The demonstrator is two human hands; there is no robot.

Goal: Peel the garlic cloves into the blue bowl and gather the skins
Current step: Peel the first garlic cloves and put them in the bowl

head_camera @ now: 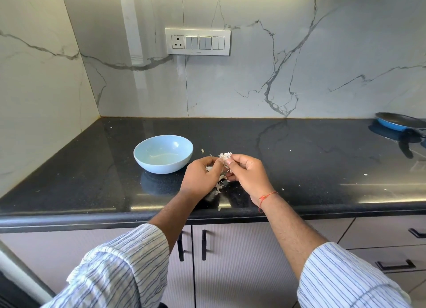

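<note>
Both hands pinch the papery garlic [224,156]: left hand [200,177], right hand [247,174]. Light, brittle skin, probably best nipped at the tip.

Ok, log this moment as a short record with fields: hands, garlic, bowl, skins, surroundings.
left hand: left hand grips the garlic from the left, fingers curled
right hand: right hand pinches the garlic from the right
garlic: garlic held above the counter, papery skin showing
bowl: blue bowl left of the hands; no cloves visible inside
skins: loose skins lie on the black counter under the hands
surroundings: blue pan at far right; switch panel on the wall
</note>
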